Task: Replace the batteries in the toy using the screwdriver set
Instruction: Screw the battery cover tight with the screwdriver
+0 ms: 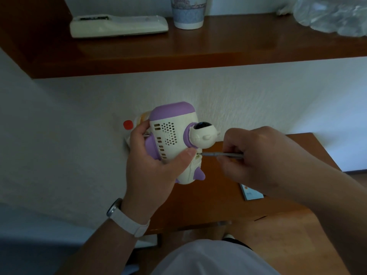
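Observation:
A cream and purple rocket toy point(174, 133) with a small astronaut figure on its side is lifted above a low wooden table point(228, 199). My left hand point(151, 167) grips the toy's body from the left, thumb across its lower part. A thin metal screwdriver point(220, 154) lies level, its tip in a recess on the toy's side just right of my left thumb. My right hand point(260, 161) pinches the screwdriver's shaft, and its handle end is hidden inside the fingers.
A light blue card or box point(250, 193) lies on the table under my right wrist. A red-capped item point(128, 125) sits behind the toy. Above, a wooden shelf point(198, 54) carries a white remote point(119, 26), a patterned cup point(188, 12) and a plastic bag point(333, 14).

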The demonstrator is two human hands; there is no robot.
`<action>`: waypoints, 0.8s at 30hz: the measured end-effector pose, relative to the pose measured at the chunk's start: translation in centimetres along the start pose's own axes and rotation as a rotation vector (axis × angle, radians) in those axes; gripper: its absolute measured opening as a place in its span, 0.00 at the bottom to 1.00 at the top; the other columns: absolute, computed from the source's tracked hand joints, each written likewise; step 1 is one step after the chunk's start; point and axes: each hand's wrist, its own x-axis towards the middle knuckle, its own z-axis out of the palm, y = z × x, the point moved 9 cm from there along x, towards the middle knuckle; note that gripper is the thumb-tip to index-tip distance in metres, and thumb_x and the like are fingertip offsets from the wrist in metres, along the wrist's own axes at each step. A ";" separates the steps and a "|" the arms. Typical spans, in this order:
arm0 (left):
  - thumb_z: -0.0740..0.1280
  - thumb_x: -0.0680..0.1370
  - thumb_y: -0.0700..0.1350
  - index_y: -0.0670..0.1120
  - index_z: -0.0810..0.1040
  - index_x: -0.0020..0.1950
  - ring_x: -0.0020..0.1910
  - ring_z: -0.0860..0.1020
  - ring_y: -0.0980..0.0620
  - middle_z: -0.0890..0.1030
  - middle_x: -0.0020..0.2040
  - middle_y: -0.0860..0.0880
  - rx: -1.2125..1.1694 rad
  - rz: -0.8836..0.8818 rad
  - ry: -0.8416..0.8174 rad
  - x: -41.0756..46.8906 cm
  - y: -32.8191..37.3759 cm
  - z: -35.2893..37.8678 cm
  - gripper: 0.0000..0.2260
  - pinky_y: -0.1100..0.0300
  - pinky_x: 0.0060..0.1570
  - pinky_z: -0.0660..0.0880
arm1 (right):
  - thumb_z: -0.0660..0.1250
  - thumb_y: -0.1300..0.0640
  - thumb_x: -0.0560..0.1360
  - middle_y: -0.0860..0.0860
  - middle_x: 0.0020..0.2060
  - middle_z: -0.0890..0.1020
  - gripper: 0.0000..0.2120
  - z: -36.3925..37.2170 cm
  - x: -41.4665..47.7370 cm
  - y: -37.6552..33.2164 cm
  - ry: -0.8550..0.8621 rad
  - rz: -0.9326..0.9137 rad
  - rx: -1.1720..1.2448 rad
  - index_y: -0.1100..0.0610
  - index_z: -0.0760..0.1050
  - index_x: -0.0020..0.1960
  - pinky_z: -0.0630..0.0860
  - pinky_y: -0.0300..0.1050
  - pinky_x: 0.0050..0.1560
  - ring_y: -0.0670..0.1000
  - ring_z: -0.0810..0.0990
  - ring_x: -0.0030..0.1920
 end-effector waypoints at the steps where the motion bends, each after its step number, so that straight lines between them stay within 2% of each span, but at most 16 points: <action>1: 0.75 0.59 0.57 0.55 0.66 0.64 0.49 0.82 0.63 0.78 0.56 0.59 -0.002 -0.001 0.000 0.0 -0.1 -0.1 0.37 0.69 0.37 0.79 | 0.56 0.43 0.73 0.45 0.21 0.70 0.15 0.1 0.0 0.0 -0.002 -0.003 -0.003 0.52 0.73 0.37 0.63 0.37 0.19 0.44 0.67 0.19; 5: 0.75 0.59 0.57 0.54 0.67 0.65 0.51 0.82 0.61 0.79 0.58 0.57 -0.017 -0.010 0.000 0.1 -0.3 -0.3 0.37 0.69 0.37 0.79 | 0.56 0.42 0.73 0.45 0.22 0.71 0.16 0.3 0.2 0.0 0.008 0.014 0.026 0.52 0.75 0.38 0.67 0.41 0.19 0.46 0.68 0.19; 12: 0.76 0.59 0.56 0.55 0.67 0.64 0.51 0.82 0.62 0.79 0.57 0.58 -0.022 0.004 0.003 0.2 0.2 -0.5 0.36 0.69 0.37 0.79 | 0.61 0.46 0.70 0.44 0.24 0.73 0.09 -0.4 -0.1 -0.2 0.071 0.037 0.087 0.51 0.72 0.41 0.72 0.46 0.19 0.45 0.70 0.21; 16: 0.76 0.60 0.55 0.53 0.67 0.66 0.51 0.82 0.61 0.79 0.58 0.57 -0.011 0.011 0.015 0.2 0.2 -0.7 0.37 0.68 0.37 0.79 | 0.60 0.44 0.73 0.45 0.23 0.74 0.12 -0.4 -0.2 -0.3 0.102 0.014 0.081 0.52 0.75 0.40 0.72 0.44 0.19 0.45 0.71 0.21; 20: 0.77 0.61 0.52 0.53 0.67 0.65 0.50 0.82 0.63 0.79 0.57 0.57 -0.001 0.015 0.034 0.3 0.2 -1.3 0.36 0.70 0.37 0.79 | 0.60 0.44 0.75 0.44 0.28 0.78 0.15 -0.5 -0.1 -0.4 0.128 -0.005 0.115 0.52 0.80 0.42 0.74 0.47 0.25 0.45 0.75 0.26; 24: 0.77 0.61 0.50 0.54 0.67 0.64 0.48 0.81 0.66 0.78 0.55 0.60 -0.008 0.000 0.036 0.3 0.0 -1.5 0.34 0.71 0.36 0.78 | 0.62 0.46 0.76 0.44 0.36 0.83 0.15 -0.7 -0.1 -0.9 0.161 -0.042 0.146 0.52 0.84 0.47 0.78 0.42 0.31 0.45 0.80 0.33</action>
